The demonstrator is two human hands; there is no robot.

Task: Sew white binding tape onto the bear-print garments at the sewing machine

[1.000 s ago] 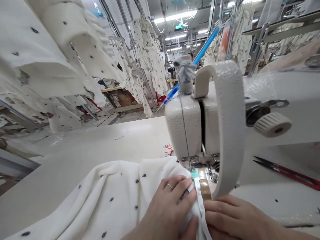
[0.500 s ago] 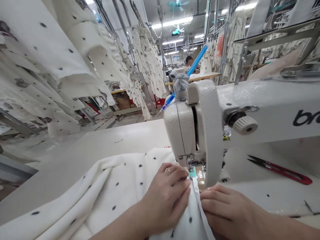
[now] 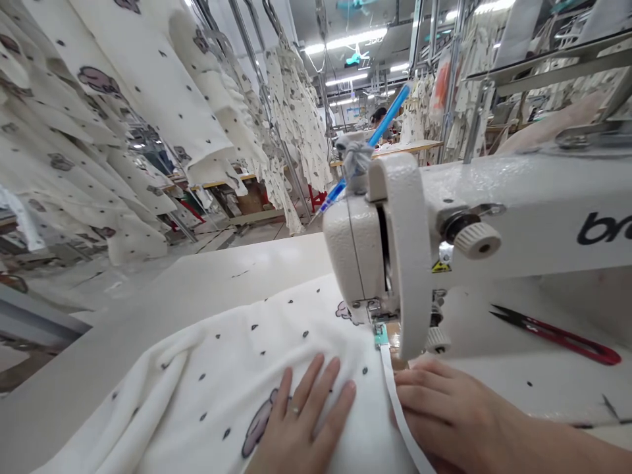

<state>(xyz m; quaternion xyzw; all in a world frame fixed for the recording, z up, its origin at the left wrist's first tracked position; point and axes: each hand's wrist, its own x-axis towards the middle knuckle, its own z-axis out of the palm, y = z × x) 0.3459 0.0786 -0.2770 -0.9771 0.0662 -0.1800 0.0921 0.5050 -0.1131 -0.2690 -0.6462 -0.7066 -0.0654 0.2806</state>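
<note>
White fabric with small dark marks and pink printed figures (image 3: 237, 362) spreads over the machine table, its right edge under the needle area of a white sewing machine (image 3: 355, 250). My left hand (image 3: 309, 418) lies flat on it with fingers spread, a ring on one finger. A narrow white strip (image 3: 395, 395) runs from the teal presser foot piece (image 3: 380, 334) down toward me. Just right of the strip, my right hand (image 3: 454, 411) has its fingers pressed together at the fabric's edge; what they pinch is hidden.
Red-handled thread snips (image 3: 563, 337) lie right of the needle, under the machine arm. A blue pen (image 3: 390, 115) is tied on top of the machine head. Patterned garments (image 3: 296, 112) hang behind. A person (image 3: 380, 122) sits far back.
My left hand has moved back from beside the presser foot toward me and spread open. The fabric has shifted and lies flatter, with more print showing. My right hand stays about where it was.
</note>
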